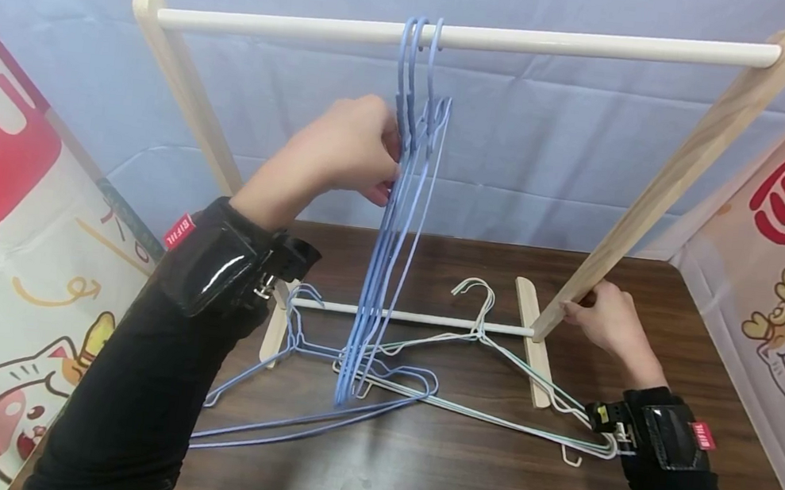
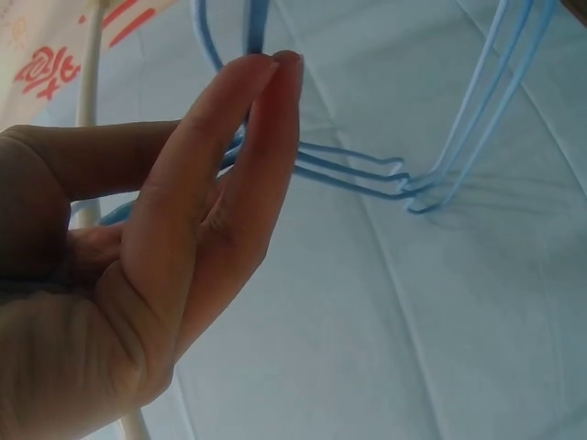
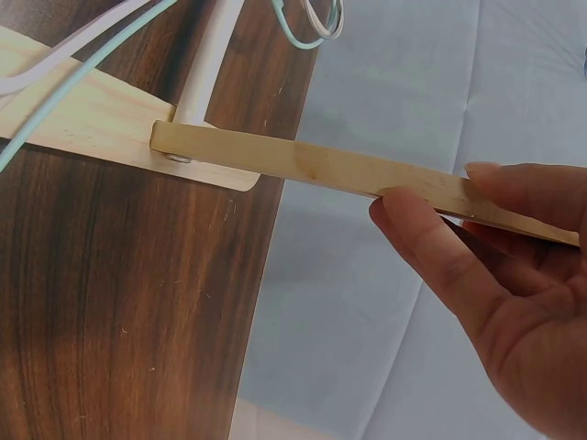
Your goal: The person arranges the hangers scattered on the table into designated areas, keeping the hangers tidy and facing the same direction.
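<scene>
Rack (image 1: 600, 46) stands on the brown counter (image 1: 367, 482). Blue hangers (image 1: 377, 267) hang from its top bar, left of the bar's right end; three hooks show, lower wires overlap too closely to separate. Left hand (image 1: 341, 148), below the rack's top bar: grip closed, pinching the hangers near their necks; thumb tip hidden behind the fingers, contact partly masked. Right hand (image 1: 607, 319), low on the rack's right upright: grip closed on the wood, thumb one side, fingers the other; in the right wrist view the hand is cut off by the frame edge. Pale hangers (image 1: 480, 334) lie across the rack's lower bar, count unclear. Loose blue hangers (image 1: 292, 338) lie at the rack's left foot (image 1: 272, 338), far ends lost behind the left sleeve (image 1: 134, 377). That sleeve also covers the base of the rack's left upright
</scene>
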A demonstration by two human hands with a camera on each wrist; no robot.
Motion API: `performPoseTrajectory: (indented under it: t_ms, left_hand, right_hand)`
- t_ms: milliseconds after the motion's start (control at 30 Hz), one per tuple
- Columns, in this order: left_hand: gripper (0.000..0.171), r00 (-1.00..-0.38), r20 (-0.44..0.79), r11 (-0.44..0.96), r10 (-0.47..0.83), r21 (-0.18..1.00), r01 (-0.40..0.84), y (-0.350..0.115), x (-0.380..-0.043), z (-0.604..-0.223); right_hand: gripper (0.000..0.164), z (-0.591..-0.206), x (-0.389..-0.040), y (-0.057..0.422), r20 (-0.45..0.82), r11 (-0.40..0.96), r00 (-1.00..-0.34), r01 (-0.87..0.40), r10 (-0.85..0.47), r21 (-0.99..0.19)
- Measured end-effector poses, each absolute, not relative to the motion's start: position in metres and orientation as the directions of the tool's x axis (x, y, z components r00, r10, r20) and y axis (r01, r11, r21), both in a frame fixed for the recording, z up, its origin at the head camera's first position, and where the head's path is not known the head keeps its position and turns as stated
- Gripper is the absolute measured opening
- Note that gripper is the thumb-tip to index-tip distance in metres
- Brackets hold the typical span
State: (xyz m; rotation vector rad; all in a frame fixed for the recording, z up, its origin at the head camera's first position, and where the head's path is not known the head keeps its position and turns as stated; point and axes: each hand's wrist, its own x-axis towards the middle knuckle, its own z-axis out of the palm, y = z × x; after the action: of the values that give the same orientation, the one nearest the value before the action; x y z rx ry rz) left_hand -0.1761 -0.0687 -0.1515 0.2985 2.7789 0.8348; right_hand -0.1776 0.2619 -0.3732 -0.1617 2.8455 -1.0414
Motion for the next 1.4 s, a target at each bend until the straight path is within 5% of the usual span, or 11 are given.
performPoseTrajectory:
  t_ms: [667,1400]
  left_hand:
    - [0.026,-0.957,-0.229,0.862,0.177,0.505,0.039,-0.09,-0.178,-0.166]
    - [0.019,-0.919,-0.364,0.773,0.15,0.622,-0.121,-0.139,-0.182,-0.254]
  right_hand:
    - [0.032,-0.373,-0.179,0.261,-0.059,0.763,-0.989,-0.067,-0.136,-0.643]
    - [0.031,-0.372,-0.177,0.26,-0.054,0.765,-0.989,-0.071,-0.138,-0.64]
